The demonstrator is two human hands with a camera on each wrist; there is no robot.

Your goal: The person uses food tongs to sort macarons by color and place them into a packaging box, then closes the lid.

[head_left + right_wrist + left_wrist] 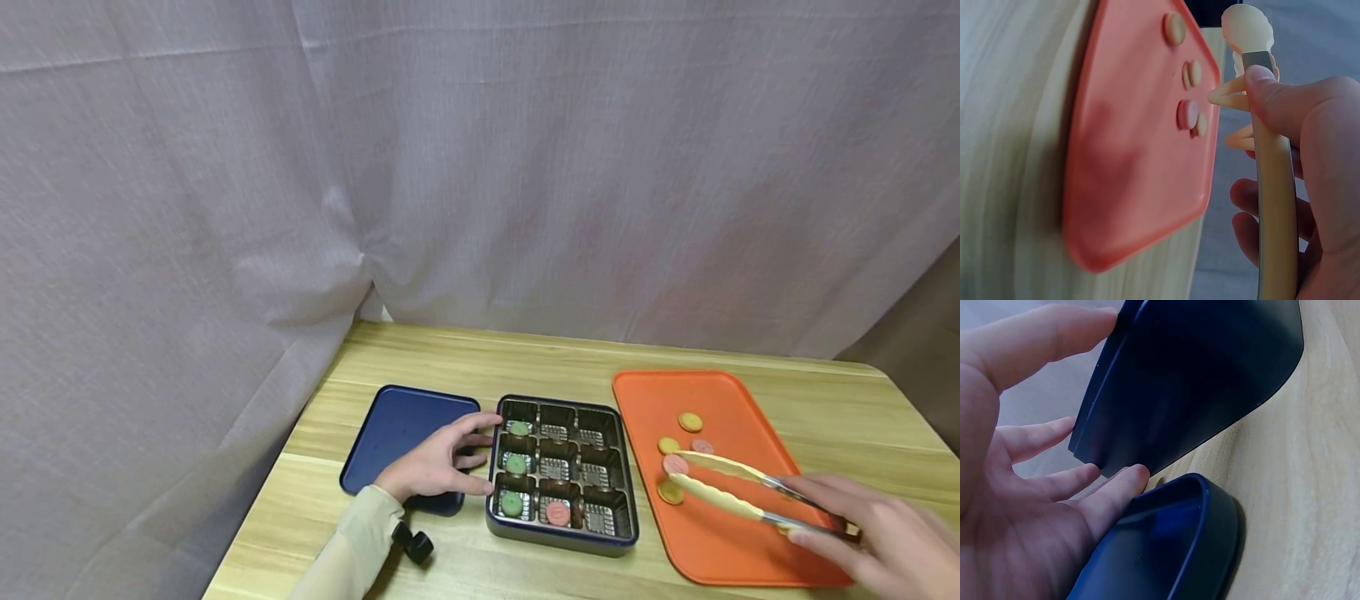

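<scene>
Yellow tongs (720, 499) — pink cookie (674, 464) between tips — near open, partly filled box (558, 538)

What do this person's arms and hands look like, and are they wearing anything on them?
The left hand is bare, with no glove; above it is a pale cream, long sleeve reaching the wrist. A small black gadget with rounded parts sits at that wrist. The right hand is ungloved too; no sleeve shows there.

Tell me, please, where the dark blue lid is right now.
In the head view, the dark blue lid lies on the wooden table, just left of the compartmented box, partly hidden by the left hand.
</scene>
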